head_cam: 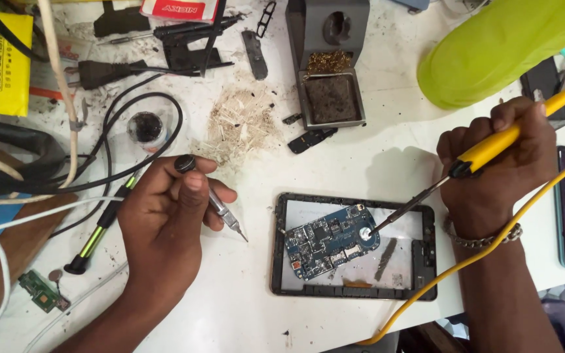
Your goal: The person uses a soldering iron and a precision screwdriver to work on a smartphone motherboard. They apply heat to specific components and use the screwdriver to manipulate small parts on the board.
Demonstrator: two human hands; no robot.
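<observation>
Yellow cable (465,261) (looping) skirts black frame (354,247) holding blue board (328,240).

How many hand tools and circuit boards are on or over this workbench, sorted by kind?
Soldering irons: 1, the yellow-handled soldering iron in the right hand.
Screwdrivers: 2, the silver screwdriver in the left hand and the green-and-black screwdriver lying beside it.
Circuit boards: 2, the blue board in the black frame and the small green board.
Total: 5

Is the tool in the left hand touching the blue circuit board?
No. The left hand holds its screwdriver with the tip over bare table, apart from the circuit board.
</observation>
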